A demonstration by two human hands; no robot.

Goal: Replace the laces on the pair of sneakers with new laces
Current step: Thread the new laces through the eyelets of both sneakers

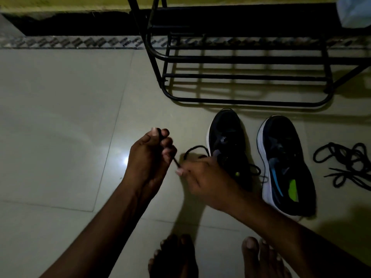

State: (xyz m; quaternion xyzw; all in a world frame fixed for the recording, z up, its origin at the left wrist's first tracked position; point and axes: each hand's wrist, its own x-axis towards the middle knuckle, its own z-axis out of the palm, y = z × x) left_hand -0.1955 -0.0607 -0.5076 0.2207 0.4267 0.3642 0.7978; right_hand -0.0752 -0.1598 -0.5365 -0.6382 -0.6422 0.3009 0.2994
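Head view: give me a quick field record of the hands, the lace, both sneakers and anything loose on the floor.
left hand: raised, pinching the black lace at its fingertips
right hand: pinching the same lace lower down, over the near sneaker
black lace: taut between the hands, looping on towards the near sneaker
second sneaker: on the floor beside it, untouched
loose laces: dark tangle on the floor, far right
rack: black metal, behind the sneakers
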